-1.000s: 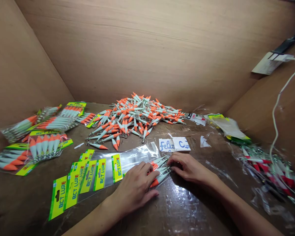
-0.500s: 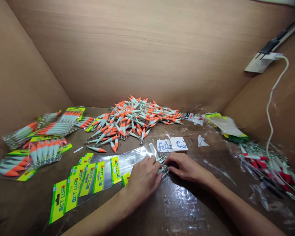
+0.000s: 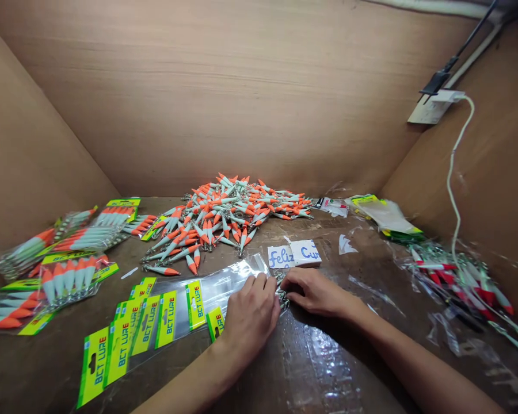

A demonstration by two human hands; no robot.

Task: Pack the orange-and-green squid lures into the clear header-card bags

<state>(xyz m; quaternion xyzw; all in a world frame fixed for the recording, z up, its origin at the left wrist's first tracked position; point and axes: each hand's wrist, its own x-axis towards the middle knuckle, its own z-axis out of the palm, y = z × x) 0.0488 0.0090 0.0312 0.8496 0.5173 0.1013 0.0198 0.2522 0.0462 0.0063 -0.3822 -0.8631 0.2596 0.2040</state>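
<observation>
My left hand [image 3: 254, 305] is curled over a small bunch of fishing lures, with most of their bodies hidden under it. Only the lures' metal hook ends [image 3: 281, 293] show between my two hands. From the other side, the bent fingers and thumb of my right hand [image 3: 311, 290] pinch at these hooks. Beneath and beside my left wrist lie clear plastic bags with yellow-green BCT LURE headers [image 3: 166, 319], fanned out to the left. Behind them rises a heap of orange and pale-green lures [image 3: 218, 213].
Filled lure packs [image 3: 71, 270] lie at the left. Two lettered white pieces [image 3: 293, 253] sit just beyond my hands. On the right are a stack of bags [image 3: 386, 218], red-and-white lures [image 3: 461, 276] and a hanging white cable [image 3: 453, 172]. Wooden panels enclose the table.
The view has shifted slightly, so everything sits a little further left. My left hand now covers more of the lures, and my right hand stays at the hooks.
</observation>
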